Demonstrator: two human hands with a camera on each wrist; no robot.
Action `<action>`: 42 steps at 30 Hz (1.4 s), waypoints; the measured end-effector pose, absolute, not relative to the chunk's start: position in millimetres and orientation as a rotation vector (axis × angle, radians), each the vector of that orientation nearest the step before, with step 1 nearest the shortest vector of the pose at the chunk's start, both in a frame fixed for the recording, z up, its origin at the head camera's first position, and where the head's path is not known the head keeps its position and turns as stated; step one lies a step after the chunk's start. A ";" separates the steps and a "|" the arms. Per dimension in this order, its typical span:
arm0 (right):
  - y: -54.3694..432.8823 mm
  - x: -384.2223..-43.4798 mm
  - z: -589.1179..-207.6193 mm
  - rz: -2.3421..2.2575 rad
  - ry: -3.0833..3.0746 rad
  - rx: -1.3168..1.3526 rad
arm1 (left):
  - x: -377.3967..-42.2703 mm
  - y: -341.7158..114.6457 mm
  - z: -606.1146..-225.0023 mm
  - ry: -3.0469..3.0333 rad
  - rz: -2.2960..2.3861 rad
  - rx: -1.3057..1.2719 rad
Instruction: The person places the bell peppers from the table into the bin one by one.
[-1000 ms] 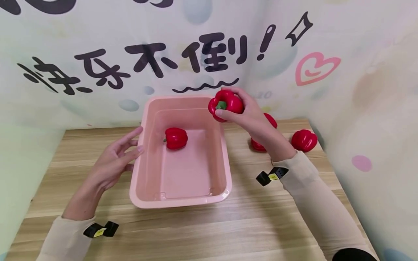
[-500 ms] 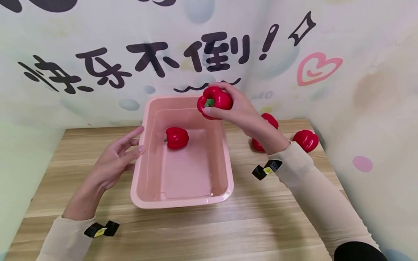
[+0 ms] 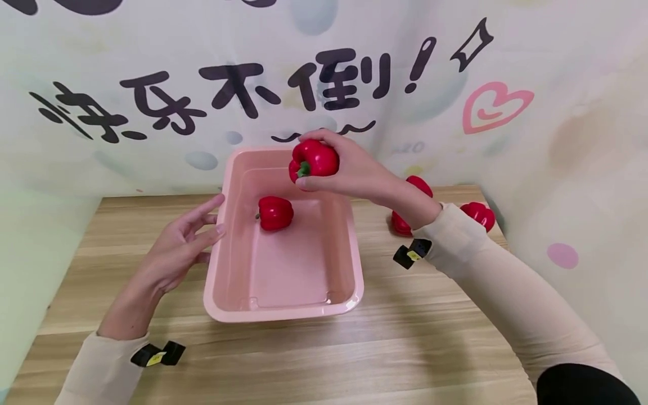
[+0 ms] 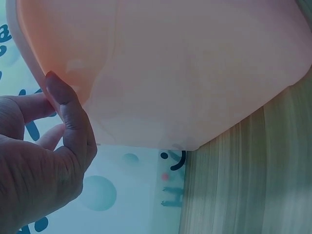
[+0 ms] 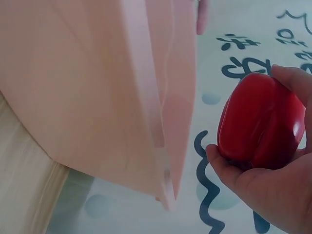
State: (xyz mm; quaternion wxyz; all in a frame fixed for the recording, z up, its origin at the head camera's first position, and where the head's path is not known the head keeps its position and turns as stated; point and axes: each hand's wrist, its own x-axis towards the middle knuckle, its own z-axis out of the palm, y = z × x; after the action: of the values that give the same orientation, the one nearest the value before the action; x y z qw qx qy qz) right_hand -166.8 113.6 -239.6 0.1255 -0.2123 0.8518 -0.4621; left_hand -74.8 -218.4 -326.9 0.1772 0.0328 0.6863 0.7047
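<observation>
A red bell pepper (image 3: 318,160) with a green stem is gripped by my right hand (image 3: 354,171), fingers over its top and thumb below. In the head view it appears over the far right part of a pink plastic bin (image 3: 283,316); the right wrist view shows the held pepper (image 5: 261,122) apart from the bin wall. Another red bell pepper (image 3: 275,214) lies on its side inside the bin. At the bin's left rim, my left hand (image 3: 177,247) touches the edge with outstretched fingertips and thumb. The left wrist view shows that hand (image 4: 53,146) against the bin's outside.
Right of the bin, more red peppers (image 3: 402,224) lie on the wooden table (image 3: 324,360), partly covered by my right forearm. One pepper (image 3: 480,215) is near the table's right edge. A printed curtain (image 3: 243,34) rises behind the bin.
My right hand has carried the held pepper leftward, from the bin's right rim to over the bin. The left hand has stayed at the left rim.
</observation>
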 end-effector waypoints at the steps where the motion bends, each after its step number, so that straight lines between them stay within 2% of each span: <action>1: 111.3 -167.0 -239.4 -1.319 2.487 -0.639 | -75.1 -218.3 -326.4 1.945 1.993 0.095; 10: 87.6 -173.0 -243.8 -1.089 2.514 -0.852 | -74.5 -217.2 -324.8 1.938 1.999 0.087; 18: 70.0 -170.3 -241.0 -0.527 2.579 -1.165 | -73.2 -216.4 -327.1 1.923 2.013 0.079; 23: 66.3 -166.9 -243.5 -0.335 2.579 -1.354 | -74.7 -215.3 -327.5 1.917 2.019 0.094; 35: 64.4 -164.6 -252.6 -0.352 2.583 -1.240 | -78.3 -211.7 -329.0 1.902 2.017 0.129; 42: 59.9 -168.8 -248.7 -0.441 2.560 -1.272 | -75.8 -215.5 -333.3 1.882 2.046 0.136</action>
State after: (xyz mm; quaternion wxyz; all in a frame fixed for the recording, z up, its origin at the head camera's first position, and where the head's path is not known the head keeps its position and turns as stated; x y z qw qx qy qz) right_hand -168.8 59.9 -248.7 0.1244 -0.4364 0.8782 -0.1514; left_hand -75.8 -215.5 -333.3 0.1784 0.0479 0.6653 0.7233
